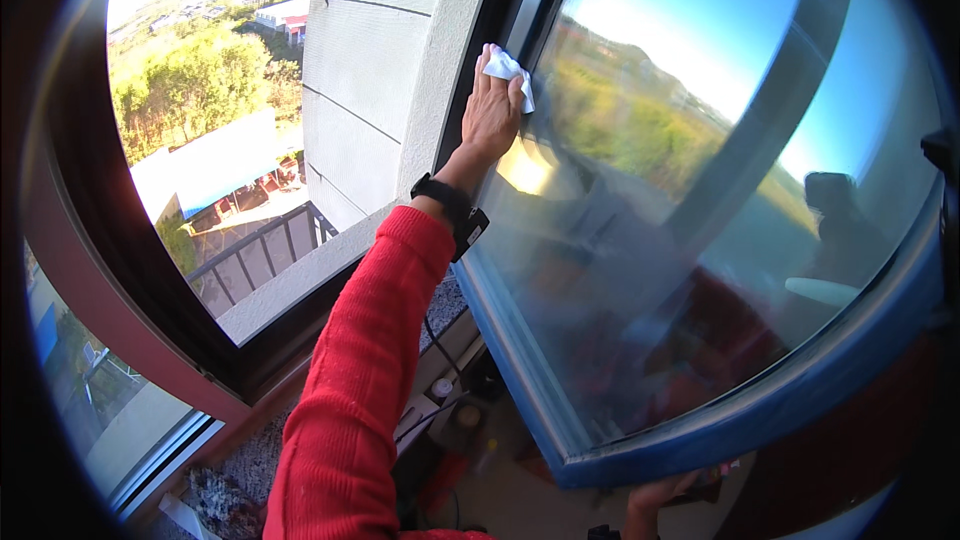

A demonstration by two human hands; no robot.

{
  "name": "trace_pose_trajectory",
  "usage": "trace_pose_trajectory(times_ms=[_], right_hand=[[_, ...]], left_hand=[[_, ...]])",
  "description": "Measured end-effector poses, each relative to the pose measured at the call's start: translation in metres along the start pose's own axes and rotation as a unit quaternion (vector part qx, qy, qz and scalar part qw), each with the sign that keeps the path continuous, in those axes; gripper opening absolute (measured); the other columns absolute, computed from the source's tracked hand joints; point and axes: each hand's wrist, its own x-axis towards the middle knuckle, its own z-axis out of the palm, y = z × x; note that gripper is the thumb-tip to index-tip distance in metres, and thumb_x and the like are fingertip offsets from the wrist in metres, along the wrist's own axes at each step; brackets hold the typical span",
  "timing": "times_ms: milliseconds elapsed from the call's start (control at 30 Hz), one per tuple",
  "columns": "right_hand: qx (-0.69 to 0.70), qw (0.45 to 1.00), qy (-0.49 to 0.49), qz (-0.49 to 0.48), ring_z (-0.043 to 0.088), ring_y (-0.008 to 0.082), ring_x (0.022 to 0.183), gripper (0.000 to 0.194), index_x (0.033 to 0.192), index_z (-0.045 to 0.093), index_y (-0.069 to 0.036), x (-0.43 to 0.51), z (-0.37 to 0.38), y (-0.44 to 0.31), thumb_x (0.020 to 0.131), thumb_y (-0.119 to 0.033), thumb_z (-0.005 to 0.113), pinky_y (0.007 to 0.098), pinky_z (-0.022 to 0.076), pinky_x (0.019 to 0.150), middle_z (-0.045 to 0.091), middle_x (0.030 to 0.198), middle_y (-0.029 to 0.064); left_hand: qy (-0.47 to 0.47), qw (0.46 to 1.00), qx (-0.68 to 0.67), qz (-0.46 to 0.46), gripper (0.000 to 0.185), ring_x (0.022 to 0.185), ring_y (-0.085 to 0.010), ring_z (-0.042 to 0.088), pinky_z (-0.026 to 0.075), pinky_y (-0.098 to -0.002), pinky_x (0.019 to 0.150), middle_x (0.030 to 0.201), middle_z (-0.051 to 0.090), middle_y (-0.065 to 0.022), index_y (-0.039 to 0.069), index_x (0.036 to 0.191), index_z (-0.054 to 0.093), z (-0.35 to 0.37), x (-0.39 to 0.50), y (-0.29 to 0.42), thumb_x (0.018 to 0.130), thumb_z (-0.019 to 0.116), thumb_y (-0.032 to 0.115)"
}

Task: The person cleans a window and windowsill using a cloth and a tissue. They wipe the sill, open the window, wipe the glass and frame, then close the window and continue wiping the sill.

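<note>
My left hand, reaching up from a red sleeve with a black band at the wrist, holds a white tissue. It presses the tissue to the hinge-side edge of an open window sash, where the dark frame meets the glass. The glass pane looks hazy and carries reflections of sky, hills and a person. Down at the lower right, my right hand grips the bottom rail of the sash from below. Its fingers are partly hidden behind the rail.
To the left is the open window's dark frame, with a drop outside to a metal railing, roofs and trees. A grey bundle lies on the speckled sill. Below the sash, a cable runs past a small white round object.
</note>
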Motion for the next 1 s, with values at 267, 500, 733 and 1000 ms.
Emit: trace_pose_trajectory(times_ms=[267, 500, 733, 1000], right_hand=[[-0.016, 1.000, -0.025, -0.001, 0.022, 0.0329, 0.143, 0.059, 0.153, 0.015, 0.000, -0.002, -0.013, 0.006, 0.107, -0.032, 0.032, 0.0427, 0.0255, 0.116, 0.013, 0.159, 0.0189], [-0.046, 0.999, 0.003, -0.012, 0.033, 0.0327, 0.138, 0.057, 0.154, 0.015, -0.002, -0.004, -0.009, 0.008, 0.107, -0.030, 0.031, 0.0424, 0.0291, 0.113, 0.019, 0.158, 0.0176], [0.010, 0.998, 0.023, 0.052, 0.031, 0.0326, 0.139, 0.062, 0.153, 0.013, 0.001, 0.001, 0.005, -0.012, 0.107, -0.037, 0.030, 0.0428, 0.0255, 0.115, 0.019, 0.158, 0.0179], [-0.040, 0.999, -0.001, 0.030, 0.030, 0.0286, 0.140, 0.057, 0.153, 0.018, 0.000, -0.005, -0.006, -0.001, 0.107, -0.031, 0.031, 0.0418, 0.0250, 0.115, 0.021, 0.158, 0.0151]], left_hand=[[-0.049, 0.992, 0.080, -0.078, 0.047, 0.122, -0.0401, 0.048, 0.041, -0.0456, 0.100, 0.138, 0.042, -0.0241, 0.000, 0.138, 0.041, -0.008, -0.042, -0.005, 0.102, 0.040, 0.030], [-0.009, 0.996, 0.002, -0.089, 0.038, 0.101, -0.0431, 0.055, 0.044, -0.0495, 0.087, 0.112, 0.054, -0.0263, -0.007, 0.124, 0.046, 0.007, -0.086, -0.025, 0.101, 0.043, 0.023], [-0.008, 0.985, 0.159, -0.071, 0.043, 0.119, -0.0363, 0.047, 0.038, -0.0479, 0.100, 0.134, 0.046, -0.0248, -0.005, 0.130, 0.045, 0.016, -0.156, -0.070, 0.101, 0.043, 0.025], [-0.090, 0.984, 0.046, -0.145, 0.032, 0.115, -0.0400, 0.050, 0.044, -0.0437, 0.097, 0.134, 0.040, -0.0238, -0.004, 0.111, 0.058, -0.012, -0.166, -0.071, 0.096, 0.056, 0.024]])
